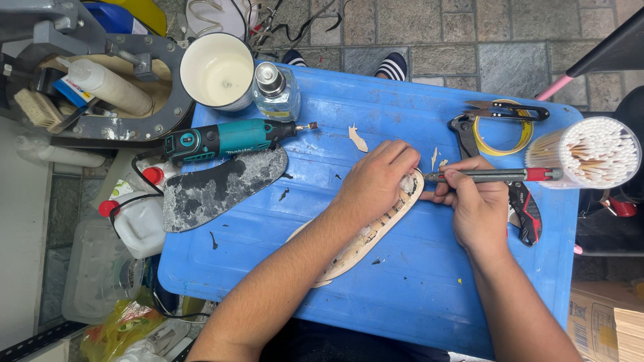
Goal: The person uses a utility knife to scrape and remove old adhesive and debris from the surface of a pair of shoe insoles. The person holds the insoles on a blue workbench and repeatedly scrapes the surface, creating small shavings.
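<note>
We've got the shoe sole [365, 236] lying diagonally mid-desk [416, 295] on the blue top. Our left hand [376, 181] is flat on its upper end w/ fingers curled over the tip, pinning it down. Right hand [477, 204] is closed around a slim knife [496, 175] w/ a red end, blade touching the sole's tip. Rotary tool [225, 139] and a dark insole [218, 188] sit to the left, cotton swabs [594, 151] on the right.
</note>
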